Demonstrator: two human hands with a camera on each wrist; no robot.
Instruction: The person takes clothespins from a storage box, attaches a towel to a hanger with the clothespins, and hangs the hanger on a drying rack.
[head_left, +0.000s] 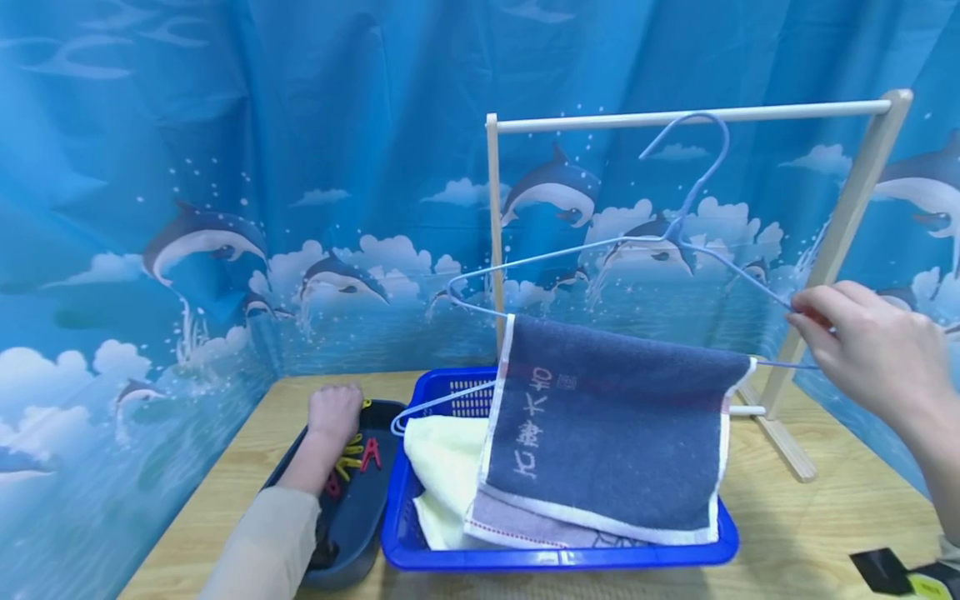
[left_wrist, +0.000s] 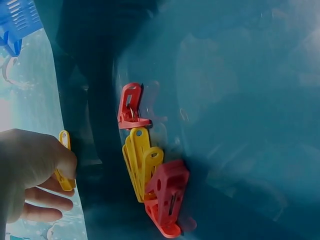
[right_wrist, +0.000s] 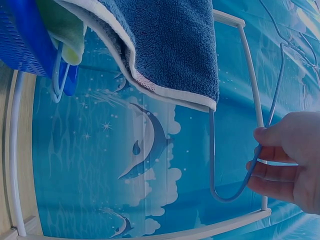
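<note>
My right hand (head_left: 873, 346) pinches one shoulder of a light blue wire hanger (head_left: 705, 179), hook upward. A dark blue towel (head_left: 622, 425) with white edging and pale characters is draped over the hanger's bottom bar and hangs above the laundry basket. In the left wrist view my left hand (left_wrist: 37, 162) pinches a yellow clothespin (left_wrist: 64, 140) between thumb and fingers, at the far rim of a dark plastic tub (head_left: 360, 533). Several clothespins lie inside it, among them a red clothespin (left_wrist: 131, 106) and a yellow clothespin (left_wrist: 151, 162).
A blue laundry basket (head_left: 558, 560) beside the tub holds a pale yellow towel (head_left: 446, 454) and another hanger (head_left: 442, 402). Behind stands a wooden drying rack (head_left: 847, 221) with a white top bar (head_left: 600, 122). A dolphin-print curtain (head_left: 375, 183) hangs behind the wooden table (head_left: 225, 492).
</note>
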